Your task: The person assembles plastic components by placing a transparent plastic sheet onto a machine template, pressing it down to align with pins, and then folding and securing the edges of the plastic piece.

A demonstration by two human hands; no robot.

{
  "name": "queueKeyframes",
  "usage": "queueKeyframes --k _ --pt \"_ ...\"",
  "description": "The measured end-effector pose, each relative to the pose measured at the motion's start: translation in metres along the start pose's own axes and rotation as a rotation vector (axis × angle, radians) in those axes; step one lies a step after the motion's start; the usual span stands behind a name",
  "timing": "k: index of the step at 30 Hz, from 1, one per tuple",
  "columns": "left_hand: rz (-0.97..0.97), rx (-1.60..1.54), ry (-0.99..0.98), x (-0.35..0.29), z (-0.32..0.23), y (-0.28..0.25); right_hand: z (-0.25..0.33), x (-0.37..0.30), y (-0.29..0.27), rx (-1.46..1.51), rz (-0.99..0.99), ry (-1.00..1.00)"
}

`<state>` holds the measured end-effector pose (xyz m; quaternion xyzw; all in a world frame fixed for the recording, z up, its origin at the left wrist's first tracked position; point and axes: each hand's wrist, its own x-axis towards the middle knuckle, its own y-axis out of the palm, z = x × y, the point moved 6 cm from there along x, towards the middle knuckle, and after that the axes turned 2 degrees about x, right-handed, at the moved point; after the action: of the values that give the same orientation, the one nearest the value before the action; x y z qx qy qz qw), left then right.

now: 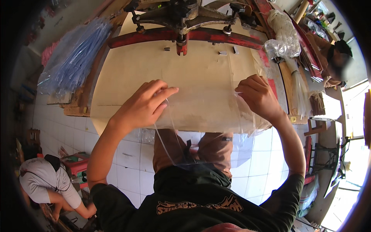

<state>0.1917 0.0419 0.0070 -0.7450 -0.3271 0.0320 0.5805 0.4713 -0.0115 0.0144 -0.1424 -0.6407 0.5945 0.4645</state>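
Observation:
A clear plastic pouch point(205, 101) stretches between my two hands over the near part of a tan board point(127, 81). Its lower end hangs past the board's near edge in front of my lap. My left hand point(147, 103) pinches the pouch's left edge between thumb and fingers, the index finger reaching out to the right. On the other side my right hand point(258, 94) is closed on the right edge, fingertips pressed together. Beyond the pouch, a red press bar point(154, 38) crosses above the board under a dark metal bracket point(185, 19) with screw knobs.
Small metal pieces point(223, 53) lie on the board below the bar. A stack of bluish clear plastic point(83, 54) sits at the left, and a bundle of cloudy plastic point(284, 34) at the right. Another person point(50, 181) bends over at lower left; one more point(336, 58) is at far right.

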Motion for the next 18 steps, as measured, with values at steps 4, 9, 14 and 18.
queueKeyframes --k 4,9,14,18 --pt "0.029 -0.130 -0.037 -0.006 0.005 -0.008 -0.003 0.001 -0.015 0.129 -0.074 -0.001" --pt "-0.158 -0.034 0.084 -0.022 0.006 0.003 0.000 -0.015 -0.010 0.056 -0.209 0.063" --pt "-0.315 0.099 0.160 -0.032 -0.003 0.009 0.002 -0.028 0.006 -0.127 -0.216 0.005" --pt "-0.327 0.269 0.247 -0.035 -0.008 0.013 0.010 -0.029 0.001 -0.221 -0.250 -0.086"
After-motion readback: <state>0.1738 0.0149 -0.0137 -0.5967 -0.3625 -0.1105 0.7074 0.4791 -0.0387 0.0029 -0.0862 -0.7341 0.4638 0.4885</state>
